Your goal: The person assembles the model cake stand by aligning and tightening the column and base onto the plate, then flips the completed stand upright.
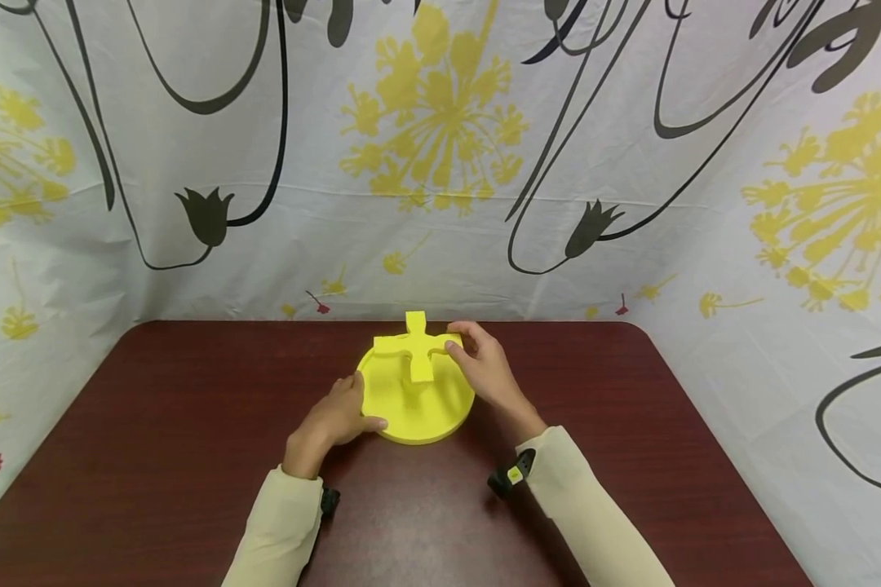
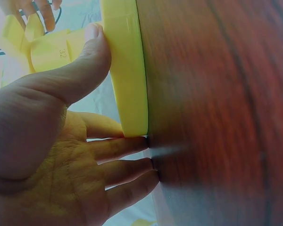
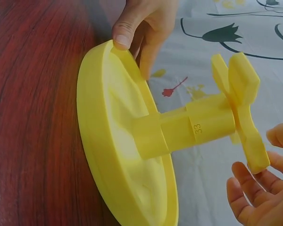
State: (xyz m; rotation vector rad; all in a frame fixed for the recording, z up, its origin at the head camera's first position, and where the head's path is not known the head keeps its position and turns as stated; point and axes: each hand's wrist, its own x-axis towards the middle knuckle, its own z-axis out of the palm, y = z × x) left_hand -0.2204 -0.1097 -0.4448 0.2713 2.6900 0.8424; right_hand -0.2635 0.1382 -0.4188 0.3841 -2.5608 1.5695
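Observation:
A yellow round base (image 1: 418, 416) with a raised rim lies on the table. From its middle rises a yellow post (image 3: 184, 129), marked 33 in the right wrist view and 32 in the left one. A four-armed yellow cross (image 1: 418, 350) tops the post. My left hand (image 1: 335, 414) grips the base's left edge, thumb over the rim and fingers along the outside, their tips at the tabletop. At the cross's right arm, my right hand (image 1: 488, 371) holds the end between thumb and fingers. Its fingertips (image 3: 245, 172) show beside that arm end in the right wrist view.
The dark red-brown table (image 1: 191, 432) has rounded far corners. A white patterned cloth (image 1: 308, 163) with yellow and dark flowers hangs behind the table and along its sides. Dark straps (image 1: 511, 473) sit at both wrists, by the pale sleeves.

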